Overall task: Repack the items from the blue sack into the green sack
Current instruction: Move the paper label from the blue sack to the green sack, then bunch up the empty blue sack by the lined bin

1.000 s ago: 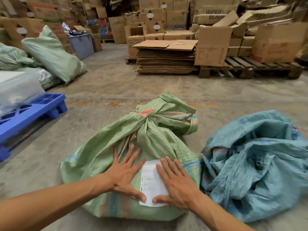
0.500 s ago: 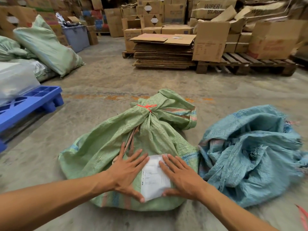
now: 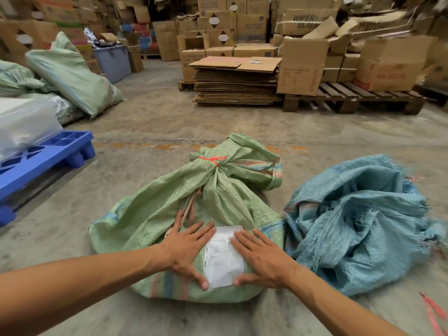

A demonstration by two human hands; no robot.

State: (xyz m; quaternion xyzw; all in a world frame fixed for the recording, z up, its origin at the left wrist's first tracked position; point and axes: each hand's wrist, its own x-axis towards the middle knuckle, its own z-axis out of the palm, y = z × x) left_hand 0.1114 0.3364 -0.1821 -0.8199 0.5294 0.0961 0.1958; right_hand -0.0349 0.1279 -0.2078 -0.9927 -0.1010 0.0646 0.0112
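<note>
A full green woven sack (image 3: 164, 214) lies on the concrete floor in front of me, its neck tied with a red string (image 3: 212, 159). A white paper label (image 3: 223, 257) lies on its near side. My left hand (image 3: 186, 248) presses flat on the sack at the label's left edge. With straight fingers, my right hand (image 3: 261, 258) presses flat on the label's right edge. To the right the blue sack (image 3: 358, 221) lies crumpled and slack on the floor, touching the green one.
A blue plastic pallet (image 3: 48, 156) carrying clear-wrapped goods stands at left. Other green sacks (image 3: 72, 73) lean behind it. Flattened cardboard (image 3: 237, 81) and boxes on a wooden pallet (image 3: 351, 98) fill the back. Red string (image 3: 434, 311) lies at the lower right.
Both hands stay flat on the label; they have slid slightly closer in along its edges. The view has shifted a little, with the sacks lying as before.
</note>
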